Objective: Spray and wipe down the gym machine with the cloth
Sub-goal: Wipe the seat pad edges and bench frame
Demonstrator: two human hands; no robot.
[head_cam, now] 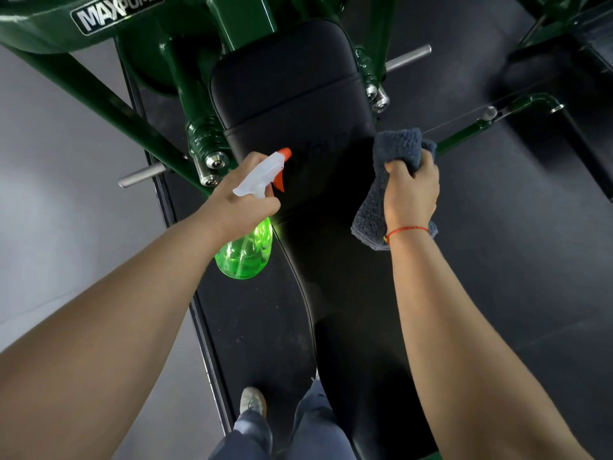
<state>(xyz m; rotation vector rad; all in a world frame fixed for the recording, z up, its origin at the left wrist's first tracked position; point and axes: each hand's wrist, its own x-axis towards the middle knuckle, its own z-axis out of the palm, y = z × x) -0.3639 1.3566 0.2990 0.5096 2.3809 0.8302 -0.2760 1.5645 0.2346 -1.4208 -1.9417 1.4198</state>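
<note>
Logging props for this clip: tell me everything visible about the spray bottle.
The spray bottle has a translucent bright green body, seemingly plastic, with liquid inside, a frosted white spray head and an orange nozzle tip and trigger. The left hand grips it around the neck; nothing else touches it. It is held in the air, tilted, body hanging towards the camera, nozzle aimed at the black padded bench.
</note>
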